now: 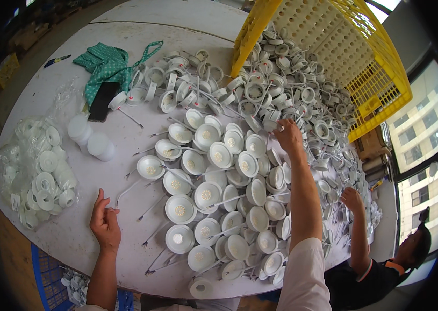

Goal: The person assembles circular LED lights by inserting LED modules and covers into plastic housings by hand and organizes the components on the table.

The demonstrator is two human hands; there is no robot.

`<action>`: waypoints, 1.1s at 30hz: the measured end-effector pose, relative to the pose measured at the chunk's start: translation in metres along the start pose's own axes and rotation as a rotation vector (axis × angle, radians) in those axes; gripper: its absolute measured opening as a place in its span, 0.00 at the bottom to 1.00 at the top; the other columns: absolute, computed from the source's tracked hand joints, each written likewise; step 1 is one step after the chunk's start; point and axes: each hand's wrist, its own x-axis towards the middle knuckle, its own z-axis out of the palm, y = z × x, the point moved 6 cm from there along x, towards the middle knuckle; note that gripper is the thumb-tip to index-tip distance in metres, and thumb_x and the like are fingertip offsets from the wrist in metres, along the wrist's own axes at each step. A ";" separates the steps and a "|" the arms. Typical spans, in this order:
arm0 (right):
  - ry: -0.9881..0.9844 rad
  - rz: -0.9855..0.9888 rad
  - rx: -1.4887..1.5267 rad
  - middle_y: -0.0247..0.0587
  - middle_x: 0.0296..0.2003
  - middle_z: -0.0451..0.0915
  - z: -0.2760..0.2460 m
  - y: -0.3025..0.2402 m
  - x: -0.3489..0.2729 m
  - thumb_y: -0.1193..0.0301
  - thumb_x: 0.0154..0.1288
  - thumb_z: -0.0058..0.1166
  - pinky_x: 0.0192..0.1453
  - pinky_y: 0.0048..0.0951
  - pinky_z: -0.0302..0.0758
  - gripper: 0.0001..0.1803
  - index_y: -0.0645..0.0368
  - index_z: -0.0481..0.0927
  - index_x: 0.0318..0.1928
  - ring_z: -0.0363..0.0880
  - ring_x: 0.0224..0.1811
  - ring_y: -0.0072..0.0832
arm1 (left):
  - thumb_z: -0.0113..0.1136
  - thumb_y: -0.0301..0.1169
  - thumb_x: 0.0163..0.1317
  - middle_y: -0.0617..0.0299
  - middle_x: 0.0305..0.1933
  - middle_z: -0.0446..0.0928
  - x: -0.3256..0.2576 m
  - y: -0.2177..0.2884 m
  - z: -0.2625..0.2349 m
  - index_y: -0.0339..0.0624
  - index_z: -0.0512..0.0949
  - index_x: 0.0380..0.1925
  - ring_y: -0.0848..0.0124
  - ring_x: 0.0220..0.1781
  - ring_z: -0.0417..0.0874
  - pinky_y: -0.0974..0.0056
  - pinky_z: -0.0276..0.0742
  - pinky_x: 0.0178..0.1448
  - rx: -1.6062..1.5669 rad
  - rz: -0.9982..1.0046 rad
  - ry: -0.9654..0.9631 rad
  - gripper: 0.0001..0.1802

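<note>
My right hand (289,137) reaches out to the near edge of a big heap of small white round lamp housings (255,92). Its fingers are curled down among them, and what they grip is hidden. Below my right forearm spread rows of white recessed downlights (179,209), cup-shaped, with yellowish LED dots inside and short wires trailing out. My left hand (106,223) hovers over the table at the left of these downlights, fingers apart and no object in it. A wire end from one downlight lies close to its fingertips.
A yellow plastic crate (384,98) lies tipped behind the heap. At left are a clear bag of white rings (48,160), stacked white discs (99,145), a dark phone (104,101), green dotted cloth (102,62) and a pen (56,60). A co-worker's hand (352,199) reaches in from the right.
</note>
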 end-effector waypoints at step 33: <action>0.674 -0.407 0.695 0.34 0.25 0.78 -0.220 -0.190 -0.475 0.75 0.44 0.73 0.21 0.24 0.66 0.17 0.58 0.77 0.33 0.74 0.21 0.27 | 0.64 0.39 0.56 0.30 0.65 0.61 -0.223 0.304 0.040 0.23 0.62 0.59 0.43 0.63 0.69 0.44 0.63 0.64 0.004 0.873 -0.640 0.38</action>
